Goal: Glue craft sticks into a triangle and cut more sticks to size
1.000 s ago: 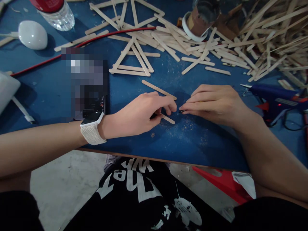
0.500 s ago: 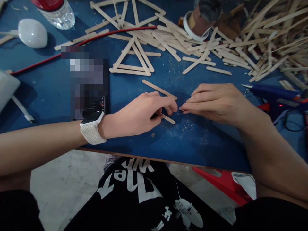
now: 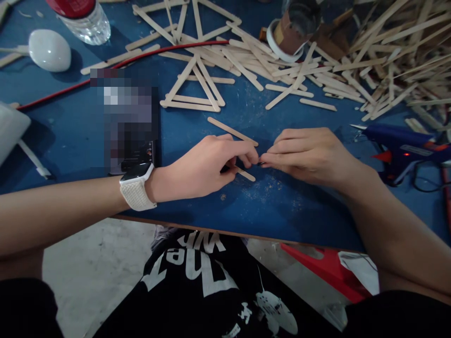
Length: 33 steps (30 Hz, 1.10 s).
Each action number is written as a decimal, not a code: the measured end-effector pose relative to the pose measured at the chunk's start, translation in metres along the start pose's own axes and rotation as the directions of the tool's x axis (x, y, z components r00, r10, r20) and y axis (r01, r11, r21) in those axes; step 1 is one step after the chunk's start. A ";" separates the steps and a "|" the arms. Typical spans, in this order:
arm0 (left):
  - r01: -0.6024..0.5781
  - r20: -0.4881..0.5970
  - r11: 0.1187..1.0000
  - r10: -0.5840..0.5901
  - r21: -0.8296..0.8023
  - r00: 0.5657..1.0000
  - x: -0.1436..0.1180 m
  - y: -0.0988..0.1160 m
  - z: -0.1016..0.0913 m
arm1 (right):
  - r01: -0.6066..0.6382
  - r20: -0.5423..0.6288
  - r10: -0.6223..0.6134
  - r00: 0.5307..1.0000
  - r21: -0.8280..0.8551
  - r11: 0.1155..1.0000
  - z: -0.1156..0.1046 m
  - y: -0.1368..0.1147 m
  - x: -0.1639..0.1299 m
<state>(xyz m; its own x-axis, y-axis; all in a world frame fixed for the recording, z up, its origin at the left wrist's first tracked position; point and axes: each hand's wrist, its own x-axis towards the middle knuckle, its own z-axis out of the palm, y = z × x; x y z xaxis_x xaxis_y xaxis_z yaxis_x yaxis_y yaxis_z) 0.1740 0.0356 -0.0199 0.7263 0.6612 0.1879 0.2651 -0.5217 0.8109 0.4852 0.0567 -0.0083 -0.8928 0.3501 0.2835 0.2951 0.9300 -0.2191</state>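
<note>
My left hand, with a watch on its wrist, rests on the blue table with curled fingers. It holds a wooden craft stick down, one rounded end poking out below the fingers. Close by on the right, my right hand has its fingers pressed together around a small, thin, dark piece, mostly hidden. The fingertips of both hands almost meet over the stick. Just above them a second craft stick lies loose at a slant.
Triangular frames of craft sticks lie beyond my hands. A heap of sticks fills the back right beside a dark cup. A blue glue gun lies at right; a phone, red cable and bottle are left.
My right hand has shifted slightly left and down, bringing its fingertips closer to the left hand's. The left hand stays nearly still on the stick.
</note>
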 end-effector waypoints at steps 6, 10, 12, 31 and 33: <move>0.004 0.010 1.000 -0.004 0.008 1.000 0.000 0.000 0.000 | -0.065 0.029 0.065 0.997 -0.014 0.998 0.009 -0.001 -0.011; -0.018 0.009 1.000 0.018 -0.003 1.000 0.000 -0.001 -0.001 | -0.050 0.047 0.052 0.998 -0.044 0.998 0.005 0.000 -0.011; -0.027 0.019 1.000 0.027 -0.003 0.999 0.000 -0.002 -0.001 | -0.057 0.074 0.060 0.995 -0.043 0.997 0.001 0.001 -0.010; -0.024 0.063 1.000 0.024 -0.006 0.998 0.000 -0.002 -0.004 | -0.065 0.047 0.063 0.997 0.037 0.997 -0.005 0.003 -0.005; -0.032 0.058 0.999 0.033 -0.012 0.998 0.000 -0.004 -0.003 | -0.040 0.035 0.039 0.999 0.031 0.999 -0.007 0.001 -0.003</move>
<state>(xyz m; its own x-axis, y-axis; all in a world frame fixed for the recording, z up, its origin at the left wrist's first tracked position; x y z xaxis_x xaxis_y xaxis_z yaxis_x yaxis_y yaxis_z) 0.1714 0.0393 -0.0213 0.7701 0.6113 0.1823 0.2338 -0.5363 0.8110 0.4906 0.0573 -0.0032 -0.8918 0.3823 0.2419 0.3202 0.9111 -0.2595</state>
